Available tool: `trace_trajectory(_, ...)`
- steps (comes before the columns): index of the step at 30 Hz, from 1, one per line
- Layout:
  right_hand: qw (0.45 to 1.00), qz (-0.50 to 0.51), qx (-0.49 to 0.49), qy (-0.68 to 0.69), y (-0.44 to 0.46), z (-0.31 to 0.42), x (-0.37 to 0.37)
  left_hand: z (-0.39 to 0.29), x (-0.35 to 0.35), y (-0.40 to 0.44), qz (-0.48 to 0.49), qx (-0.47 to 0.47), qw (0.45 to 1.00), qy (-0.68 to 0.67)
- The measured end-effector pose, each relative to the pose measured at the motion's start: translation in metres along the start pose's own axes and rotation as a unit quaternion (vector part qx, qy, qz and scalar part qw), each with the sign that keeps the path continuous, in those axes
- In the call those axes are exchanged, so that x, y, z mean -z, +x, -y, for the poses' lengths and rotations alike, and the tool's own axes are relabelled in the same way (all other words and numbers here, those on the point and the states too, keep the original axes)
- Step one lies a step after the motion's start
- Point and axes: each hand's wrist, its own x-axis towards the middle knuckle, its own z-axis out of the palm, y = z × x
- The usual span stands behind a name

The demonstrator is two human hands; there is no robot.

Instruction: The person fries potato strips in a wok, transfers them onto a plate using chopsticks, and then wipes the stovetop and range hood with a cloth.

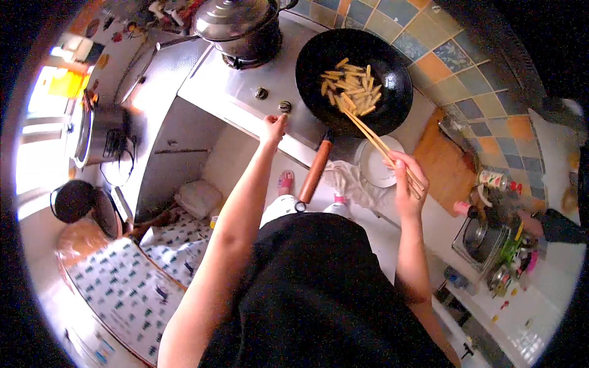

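Observation:
My left hand (pixel 274 127) is closed, its curled fingers at the near edge of a stove knob (pixel 284 107). I cannot tell whether it touches the knob, and the inside of the fingers is hidden. A second knob (pixel 261 93) sits further left. In my right hand (pixel 406 178) is a pair of wooden chopsticks (pixel 372 136), their tips reaching into a black wok (pixel 313 67). Pale yellow sticks of food (pixel 353 86) lie heaped in the wok. Its brown wooden handle (pixel 316 170) points toward my body; neither hand is on it.
A lidded metal pot (pixel 236 27) stands on the left burner. Right of the wok are a white plate (pixel 375 164), a cloth (pixel 343 181) and a wooden board (pixel 443 165). A tiled wall (pixel 472 80) rises behind. A can (pixel 492 179) stands further right.

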Motion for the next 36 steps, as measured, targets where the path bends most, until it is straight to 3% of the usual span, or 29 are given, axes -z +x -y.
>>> trace_trajectory(2,0.996,0.068,-0.004,-0.052,-0.006,-0.002,-0.005,0.009,-0.001,0.028,0.003,0.023,0.998,0.051)
trace_trajectory(5,0.998,-0.028,-0.055,-0.006,-0.018,0.021,-0.022,0.024,-0.011,0.063,-0.013,-0.004,0.998,0.060)
trace_trajectory(8,0.994,-0.106,-0.029,-0.018,-0.025,0.023,-0.030,0.017,-0.015,0.072,-0.037,-0.018,0.990,0.137)
trace_trajectory(13,0.988,-0.149,-0.034,0.019,-0.038,0.024,-0.049,-0.033,-0.017,0.034,-0.040,0.019,0.978,0.203)
trace_trajectory(17,0.979,-0.192,-0.049,0.043,-0.041,0.022,-0.057,-0.015,-0.014,0.056,-0.009,-0.015,0.966,0.259)
trace_trajectory(21,0.971,-0.225,-0.055,0.057,-0.041,0.021,-0.058,-0.029,-0.007,0.044,0.004,-0.142,0.896,0.420)
trace_trajectory(25,0.962,-0.251,-0.071,0.076,-0.042,0.018,-0.061,-0.047,0.003,0.038,0.065,-0.231,0.781,0.577)
trace_trajectory(28,0.960,-0.256,-0.071,0.089,-0.043,0.013,-0.062,-0.050,0.010,0.044,0.111,-0.306,0.708,0.627)
trace_trajectory(33,0.958,-0.262,-0.074,0.084,-0.044,0.013,-0.060,-0.051,0.014,0.051,0.101,-0.374,0.609,0.692)
trace_trajectory(36,0.958,-0.268,-0.060,0.081,-0.045,0.015,-0.055,-0.057,0.019,0.034,0.072,-0.337,0.652,0.676)
